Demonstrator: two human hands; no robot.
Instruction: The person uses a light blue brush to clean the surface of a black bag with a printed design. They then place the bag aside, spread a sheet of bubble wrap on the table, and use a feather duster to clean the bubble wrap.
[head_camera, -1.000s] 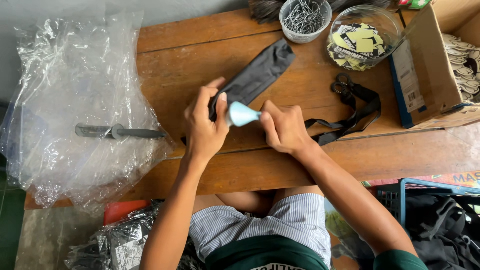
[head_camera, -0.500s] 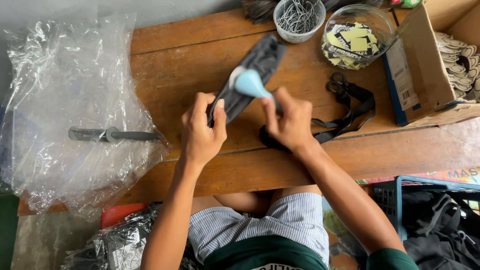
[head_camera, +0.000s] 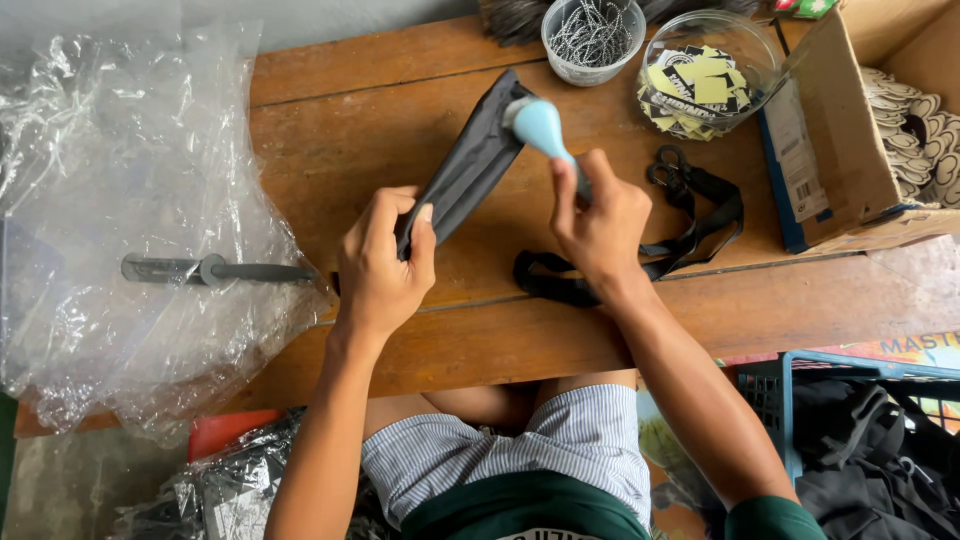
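Your left hand holds a dark grey pouch; your right hand holds a pale blue tool against it. The strap is black. The table is warm brown wood with darker grain lines. The cup is white, its clips silver-grey. The bowl is clear glass, its tags yellow and black. The box is tan with a blue edge. The plastic is clear and glinting white. Your shorts are white with fine grey-blue stripes; your shirt is dark green.
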